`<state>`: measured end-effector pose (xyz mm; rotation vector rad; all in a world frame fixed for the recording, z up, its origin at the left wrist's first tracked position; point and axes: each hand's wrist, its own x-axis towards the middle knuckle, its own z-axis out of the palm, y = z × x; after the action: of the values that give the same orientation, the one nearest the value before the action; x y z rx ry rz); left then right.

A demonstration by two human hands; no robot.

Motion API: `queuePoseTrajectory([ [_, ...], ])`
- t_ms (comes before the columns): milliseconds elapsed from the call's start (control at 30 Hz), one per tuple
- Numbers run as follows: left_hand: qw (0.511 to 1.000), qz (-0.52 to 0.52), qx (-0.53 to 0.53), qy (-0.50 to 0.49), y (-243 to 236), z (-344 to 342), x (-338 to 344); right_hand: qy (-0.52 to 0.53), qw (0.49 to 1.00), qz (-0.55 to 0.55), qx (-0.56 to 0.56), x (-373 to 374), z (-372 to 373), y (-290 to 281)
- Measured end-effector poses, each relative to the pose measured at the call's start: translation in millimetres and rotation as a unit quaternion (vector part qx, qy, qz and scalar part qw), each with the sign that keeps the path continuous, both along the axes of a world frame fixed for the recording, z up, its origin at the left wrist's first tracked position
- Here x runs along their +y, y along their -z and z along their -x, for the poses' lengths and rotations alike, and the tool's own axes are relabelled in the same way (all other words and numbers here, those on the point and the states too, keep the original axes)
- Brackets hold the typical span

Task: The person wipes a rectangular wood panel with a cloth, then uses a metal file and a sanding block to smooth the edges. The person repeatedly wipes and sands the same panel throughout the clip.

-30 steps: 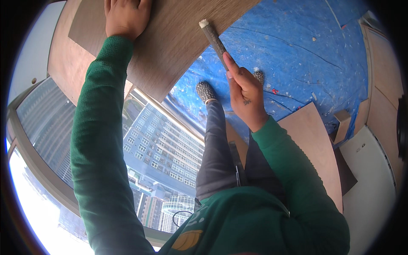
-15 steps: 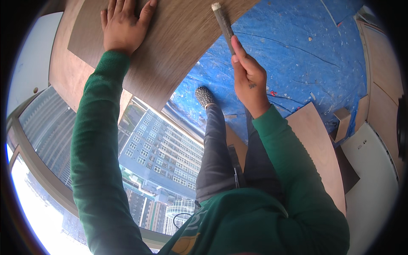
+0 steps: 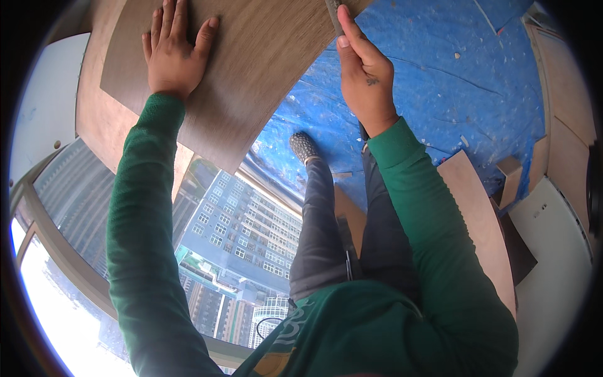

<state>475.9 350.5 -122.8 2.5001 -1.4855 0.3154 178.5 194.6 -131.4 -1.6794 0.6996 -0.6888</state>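
A wood-grain brown sheet (image 3: pixel 251 75) lies over a lighter plywood board (image 3: pixel 100 125) at the upper left. My left hand (image 3: pixel 176 63) rests open on the brown sheet, fingers spread and pointing away from me. My right hand (image 3: pixel 367 78) grips a grey-brown stick (image 3: pixel 335 14) beside the sheet's right edge; the stick's far end is cut off by the top of the view, and I cannot tell whether it touches the sheet.
A blue plastic sheet (image 3: pixel 440 81) strewn with debris covers the floor under my feet. Curved plywood pieces (image 3: pixel 477 226), offcuts (image 3: pixel 509 176) and a white panel (image 3: pixel 546 264) are at the right. A framed window (image 3: pixel 239 226) shows tall buildings; another white panel (image 3: pixel 44 94) stands far left.
My right hand has moved up, carrying the stick until its pale tip left the view. My left hand sits lower in the picture, with its fingers now fully visible on the brown sheet.
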Motion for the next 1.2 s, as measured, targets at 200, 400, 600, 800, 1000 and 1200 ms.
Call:
queuePoseTrajectory([
  [200, 1.000, -0.022, 0.004, -0.013, -5, 4, 8, -0.025, 0.999, 0.043, 0.010, 63, 50, 9],
  [400, 1.000, -0.022, 0.009, -0.011, -5, 5, 0, 0.028, 0.998, -0.050, -0.020, -8, 1, 4],
  [600, 0.999, -0.031, 0.019, -0.023, -8, 7, 6, -0.024, 0.999, 0.043, 0.004, 52, 51, 14],
  [800, 0.999, -0.022, 0.028, -0.013, -4, 8, -4, 0.034, 0.997, -0.073, -0.010, -34, 2, 1],
  [1000, 0.998, -0.045, 0.027, -0.032, -10, 10, 6, 0.002, 1.000, 0.003, 0.019, 25, 38, 7],
  [1200, 0.998, -0.041, 0.032, -0.027, -11, 9, 1, 0.054, 0.994, -0.085, -0.033, -66, -8, 9],
])
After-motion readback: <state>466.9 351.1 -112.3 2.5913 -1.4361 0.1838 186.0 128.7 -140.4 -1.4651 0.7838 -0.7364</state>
